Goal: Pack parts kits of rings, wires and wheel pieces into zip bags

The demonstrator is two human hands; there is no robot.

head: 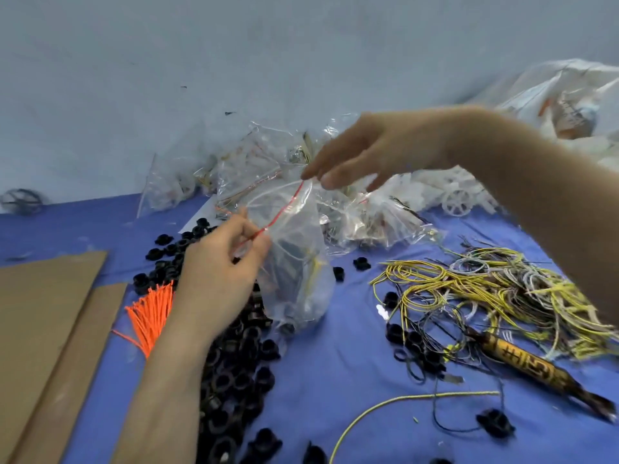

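We held the filled zip bag [294,283] above the desk [335,363], over the black rings [234,363], our left hand [217,272] pinching one end of its red seal [284,209], our right hand [375,152] the other. Keeping the seal taut while pressing along it seemed wisest (the wires [314,267] inside can snag). We read no writing anywhere.

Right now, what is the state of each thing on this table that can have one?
zip bag, held by both hands, parts inside, seal not clear.
left hand, pinches the bag's red zip strip at its near end.
right hand, pinches the strip's far end.
black rings, loose in a heap.
wires, tangled, loose.
orange ties, bundled, lying flat.
packed bags, piled at the back.
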